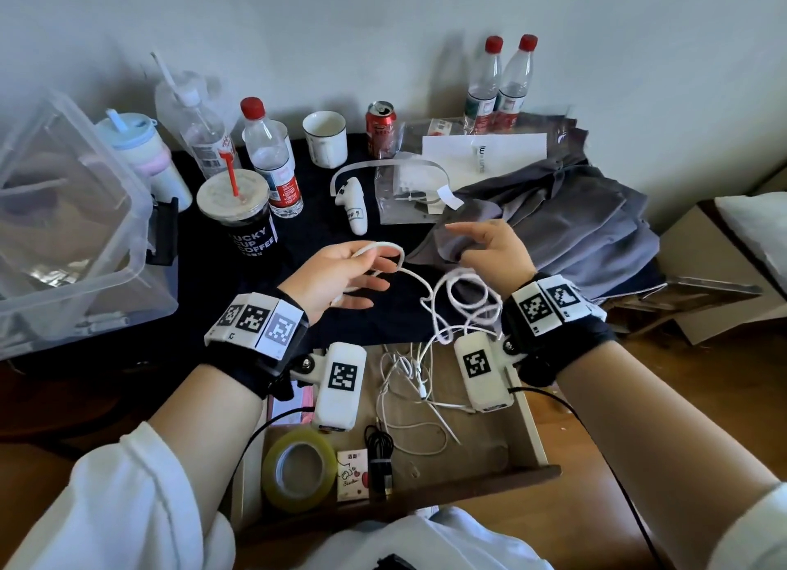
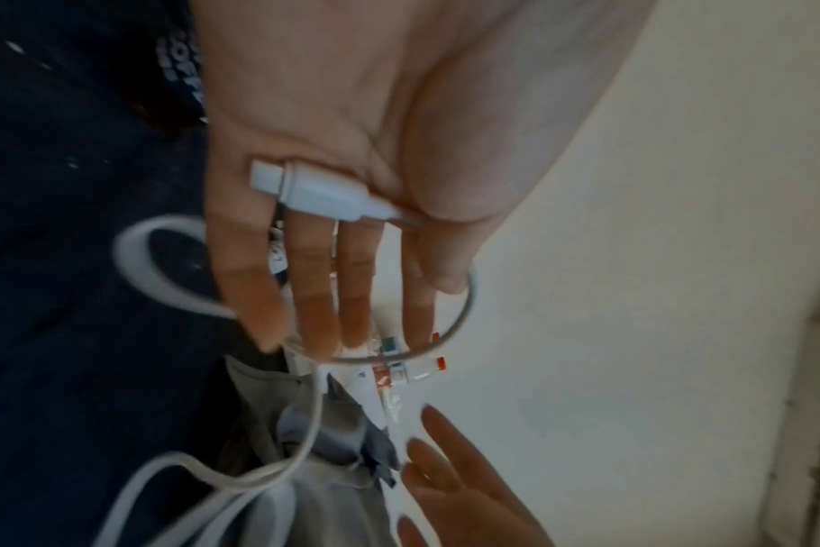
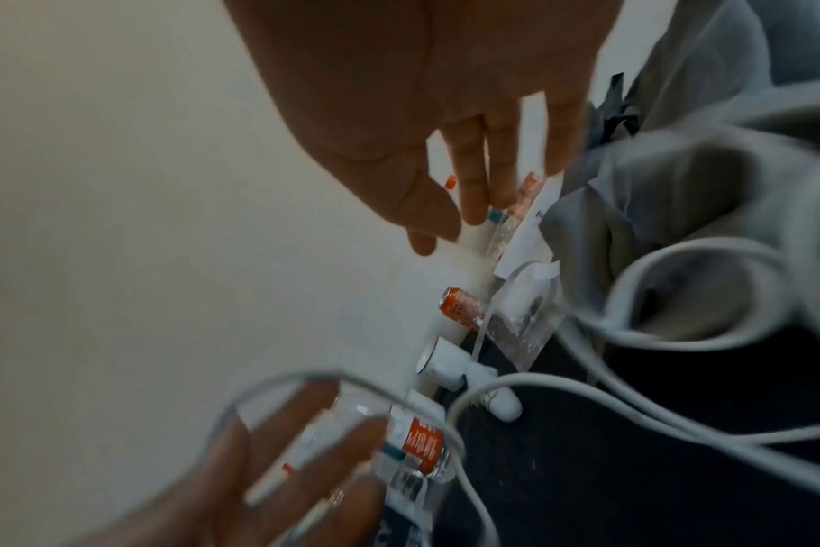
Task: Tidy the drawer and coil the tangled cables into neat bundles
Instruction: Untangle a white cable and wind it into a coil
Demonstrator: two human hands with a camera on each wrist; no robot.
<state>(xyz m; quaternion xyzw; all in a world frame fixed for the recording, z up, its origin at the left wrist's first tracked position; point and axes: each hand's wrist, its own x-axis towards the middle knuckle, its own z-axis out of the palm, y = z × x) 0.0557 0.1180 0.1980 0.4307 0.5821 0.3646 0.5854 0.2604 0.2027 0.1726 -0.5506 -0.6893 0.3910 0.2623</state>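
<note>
Above the open drawer [image 1: 528, 403], left hand [image 1: 336, 273] with straight fingers carries a loop of white cable [image 1: 430, 297], thumb pinning its plug [image 2: 314, 190] against the palm. Right hand [image 1: 489, 246], fingers relaxed, holds nothing; cable coils hang just beside its wrist, trailing into the drawer.

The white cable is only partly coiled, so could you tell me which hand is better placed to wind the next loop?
Probably the right hand: it is open and free above the slack white cable, while the left hand pins the plug and carries the loop.
</note>
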